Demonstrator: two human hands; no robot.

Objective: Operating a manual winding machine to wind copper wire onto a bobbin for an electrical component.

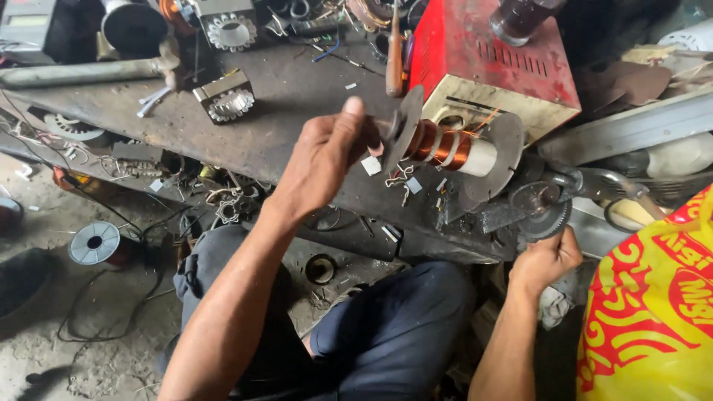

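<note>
From the head camera, the left hand point(323, 160) sits at the centre of the frame, fingers curled and thumb raised against the dark end disc of the winding former point(453, 148), which carries bands of copper wire and lies just right of it. At lower right, the right hand point(546, 260) is closed round the handle under the small gear wheel point(546, 212). A dark jar point(520, 18) stands on the red box point(483, 63) (contents too dim to tell). A wire spool point(95, 243) lies at lower left.
</note>
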